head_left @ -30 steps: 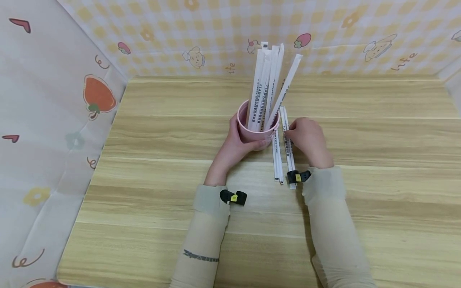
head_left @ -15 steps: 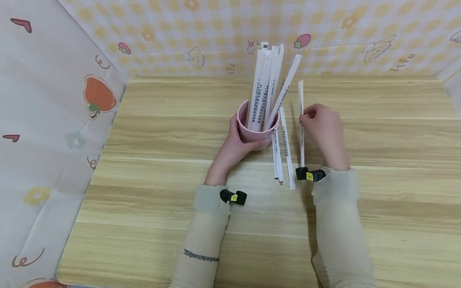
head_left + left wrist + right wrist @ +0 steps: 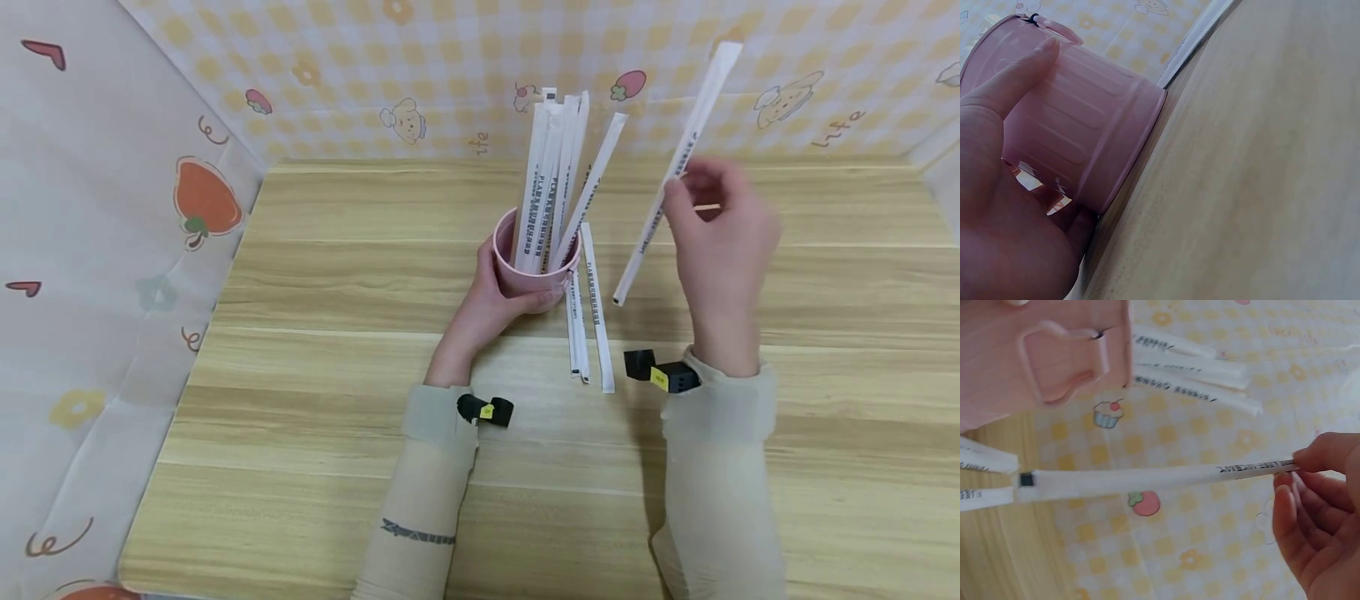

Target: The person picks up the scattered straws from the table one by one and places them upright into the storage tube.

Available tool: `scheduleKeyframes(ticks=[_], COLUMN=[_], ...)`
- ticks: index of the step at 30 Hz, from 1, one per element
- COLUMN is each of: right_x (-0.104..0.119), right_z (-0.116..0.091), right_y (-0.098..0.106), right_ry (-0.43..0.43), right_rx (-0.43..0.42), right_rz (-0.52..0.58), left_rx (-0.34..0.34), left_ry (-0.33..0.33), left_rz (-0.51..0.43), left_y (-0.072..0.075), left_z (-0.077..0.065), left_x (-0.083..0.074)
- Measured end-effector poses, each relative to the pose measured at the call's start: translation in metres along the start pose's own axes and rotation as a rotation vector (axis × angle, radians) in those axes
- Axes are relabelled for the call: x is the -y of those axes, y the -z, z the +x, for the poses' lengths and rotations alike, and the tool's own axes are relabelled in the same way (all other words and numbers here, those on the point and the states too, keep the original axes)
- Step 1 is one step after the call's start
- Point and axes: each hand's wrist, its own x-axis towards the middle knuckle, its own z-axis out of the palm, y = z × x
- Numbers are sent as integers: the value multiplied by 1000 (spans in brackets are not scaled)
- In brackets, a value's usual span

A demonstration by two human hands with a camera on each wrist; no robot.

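Note:
My left hand grips a pink bucket upright on the table, its thumb along the near wall in the left wrist view. Several paper-wrapped straws stand in the bucket, one leaning out to the right. Up to the right, my right hand pinches a wrapped straw near its middle, between thumb and fingertips. That straw tilts, its lower end over the table and its top reaching across the wall cloth. Right of the bucket a single wrapped straw lies beside a small group of wrapped straws.
The wooden table ends at the back against a yellow checked cloth. A white patterned cloth hangs along the left side. A small handle sticks out from the bucket's side in the right wrist view.
My right hand has lifted one wrapped straw off the table and carried it up and to the right, tilting it. The left hand and bucket have stayed still.

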Motion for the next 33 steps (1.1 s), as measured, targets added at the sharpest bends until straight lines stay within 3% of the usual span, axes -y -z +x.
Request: scheduleKeyframes(ticks=[7,12,20,27,33], right_x=[27,41,46,48,44], right_z=[-10,-15,-18,-23,-25], right_y=[10,11,5,1,-5], right_ry=[115,223,326,321,302], right_rx=[-220,-296,-313,-261,-177], right_rz=[364,553,597,544,436], left_rx=[13,14,13,1,2], left_ry=[-18,-25,-23,-6,-3], left_rz=[-16,-18,-17,2,4], left_y=[0,0,0,1,0], left_z=[0,1,0,0,-1], left_x=[0,1,0,-1,0])
